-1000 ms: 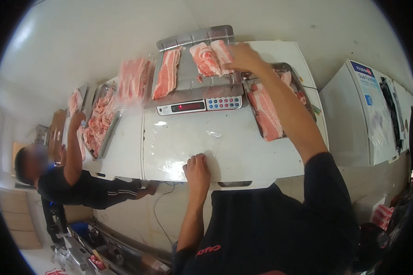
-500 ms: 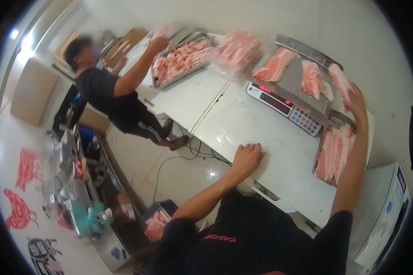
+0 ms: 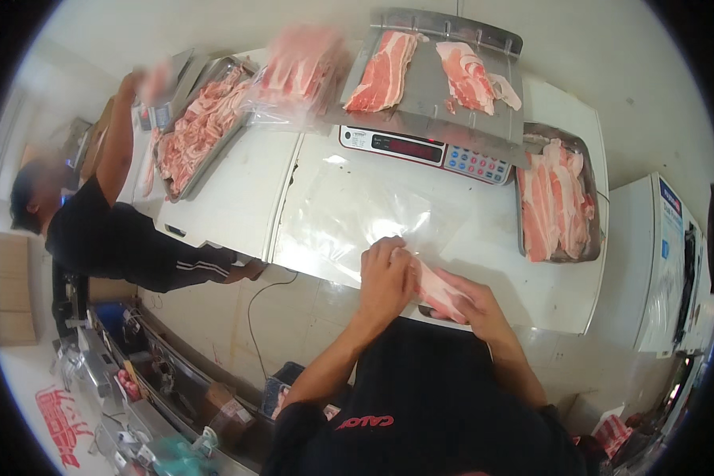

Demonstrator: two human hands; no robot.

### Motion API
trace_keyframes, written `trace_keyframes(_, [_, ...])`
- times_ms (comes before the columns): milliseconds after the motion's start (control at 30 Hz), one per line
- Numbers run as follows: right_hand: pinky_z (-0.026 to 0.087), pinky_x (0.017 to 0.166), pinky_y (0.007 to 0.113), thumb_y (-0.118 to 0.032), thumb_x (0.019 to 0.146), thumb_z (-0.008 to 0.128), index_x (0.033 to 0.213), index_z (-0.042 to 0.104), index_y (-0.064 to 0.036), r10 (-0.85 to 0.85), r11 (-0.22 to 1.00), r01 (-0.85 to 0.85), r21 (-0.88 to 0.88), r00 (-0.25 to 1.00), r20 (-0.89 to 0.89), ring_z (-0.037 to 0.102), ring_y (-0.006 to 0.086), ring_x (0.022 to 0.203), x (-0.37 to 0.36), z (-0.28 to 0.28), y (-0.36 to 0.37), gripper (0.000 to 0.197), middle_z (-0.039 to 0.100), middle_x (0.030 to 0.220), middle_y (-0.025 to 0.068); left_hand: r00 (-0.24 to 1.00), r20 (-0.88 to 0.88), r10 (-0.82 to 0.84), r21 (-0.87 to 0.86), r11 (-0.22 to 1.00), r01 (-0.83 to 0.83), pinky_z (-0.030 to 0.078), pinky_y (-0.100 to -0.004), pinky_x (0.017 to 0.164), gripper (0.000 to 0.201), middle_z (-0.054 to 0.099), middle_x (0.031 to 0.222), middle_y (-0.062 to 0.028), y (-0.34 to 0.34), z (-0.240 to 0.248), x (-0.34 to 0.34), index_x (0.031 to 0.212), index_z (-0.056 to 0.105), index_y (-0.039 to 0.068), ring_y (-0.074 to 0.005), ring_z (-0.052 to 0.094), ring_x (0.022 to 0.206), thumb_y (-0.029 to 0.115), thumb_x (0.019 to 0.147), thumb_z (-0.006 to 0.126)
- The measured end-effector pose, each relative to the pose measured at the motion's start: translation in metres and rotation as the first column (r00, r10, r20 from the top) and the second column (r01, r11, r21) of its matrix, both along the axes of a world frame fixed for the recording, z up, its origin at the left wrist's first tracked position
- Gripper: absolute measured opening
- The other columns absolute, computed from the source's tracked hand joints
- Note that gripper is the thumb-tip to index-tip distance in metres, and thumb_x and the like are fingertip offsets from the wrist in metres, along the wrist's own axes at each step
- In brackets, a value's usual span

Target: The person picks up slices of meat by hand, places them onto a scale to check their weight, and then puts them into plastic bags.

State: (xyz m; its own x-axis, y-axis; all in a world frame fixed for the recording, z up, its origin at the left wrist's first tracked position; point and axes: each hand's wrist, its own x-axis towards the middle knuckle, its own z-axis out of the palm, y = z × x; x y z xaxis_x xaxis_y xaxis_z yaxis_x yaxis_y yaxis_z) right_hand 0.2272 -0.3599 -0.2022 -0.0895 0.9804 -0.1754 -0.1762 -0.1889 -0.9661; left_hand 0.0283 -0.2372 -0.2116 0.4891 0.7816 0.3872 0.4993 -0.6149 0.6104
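Observation:
Near the table's front edge my right hand (image 3: 476, 305) grips a stack of pork belly slices (image 3: 439, 290), pale pink with white fat. Curled at the stack's far end, my left hand (image 3: 385, 278) closes on the near edge of a clear plastic bag (image 3: 349, 210) that lies flat on the white table. Its fingers hide the bag's mouth and the stack's tip. Beyond the bag stands a digital scale (image 3: 420, 149) with a broad metal pan (image 3: 428, 83). On the pan lie two separate portions of belly slices, one left (image 3: 385, 71) and one right (image 3: 468, 75).
A metal tray (image 3: 559, 255) of long pork slices sits at the table's right. Filled plastic meat packs (image 3: 301, 71) lie left of the scale, beside a tray (image 3: 184, 190) of cut meat. A co-worker (image 3: 95, 222) holds meat at far left. A white appliance (image 3: 650, 262) stands right.
My right hand has brought the meat from the scale's right side down to the front edge. My left hand has left its rest on the table and meets it at the bag. The view has shifted.

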Motion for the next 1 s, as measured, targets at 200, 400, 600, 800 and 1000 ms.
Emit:
trace_keyframes(200, [0.057,0.097,0.035,-0.013,0.108,0.052,0.137,0.059,-0.0013,-0.173,0.985,0.153,-0.083,0.891,-0.42,0.066,0.0223,0.116,-0.028,-0.051,0.037,0.032,0.066,0.127,0.0111,0.808,0.121,-0.576,0.062,0.817,0.573,0.038,-0.0571,0.111,0.029,0.061,0.131,-0.0191,-0.009,0.011,0.042,0.108,0.066,0.007,-0.0419,0.056,0.131,0.004,0.08,0.07])
trace_keyframes(400, [0.056,0.092,0.038,-0.018,0.108,0.055,0.129,0.062,-0.001,-0.308,0.867,0.129,0.482,0.898,0.314,0.067,0.0245,0.11,-0.091,-0.043,0.101,0.029,0.067,0.12,0.0107,0.883,0.192,-0.428,-0.025,0.897,0.441,0.033,-0.0598,0.117,0.047,0.048,0.155,-0.0269,0.043,-0.07,-0.065,0.149,0.051,0.0,-0.045,0.045,0.144,0.027,0.112,0.041])
trace_keyframes(600, [0.056,0.087,0.041,-0.024,0.107,0.058,0.121,0.065,-0.0008,-0.522,0.58,-0.047,0.813,0.745,0.416,0.067,0.0268,0.104,-0.14,-0.055,0.146,0.028,0.069,0.112,0.0103,0.879,-0.452,0.15,0.745,0.605,0.28,0.05,-0.0561,0.101,0.045,0.068,0.126,-0.0298,0.152,-0.031,-0.118,0.127,0.069,-0.007,-0.0437,0.065,0.116,0.032,0.107,0.056])
trace_keyframes(800, [0.057,0.066,0.037,-0.024,0.097,0.069,0.095,0.073,0.0024,0.018,0.972,-0.086,0.22,0.955,0.297,0.07,0.0191,0.07,-0.108,-0.024,0.057,0.026,0.075,0.086,0.0126,0.855,-0.512,0.079,0.262,0.963,0.068,0.022,-0.0619,0.123,0.062,0.03,0.17,-0.0256,0.165,-0.075,-0.156,0.164,0.035,0.004,-0.0438,0.031,0.156,0.038,0.113,0.039])
trace_keyframes(1000, [0.056,0.07,0.041,-0.023,0.094,0.069,0.096,0.071,-0.0043,-0.736,0.622,0.5,0.602,0.113,0.667,0.072,0.0279,0.074,0.006,0.147,0.123,0.019,0.072,0.078,0.0135,0.902,-0.429,0.038,0.18,0.983,0.044,0.013,-0.0635,0.126,0.072,0.031,0.169,-0.0252,0.149,-0.034,-0.108,0.162,0.038,0.004,-0.0417,0.023,0.16,0.047,0.106,0.046])
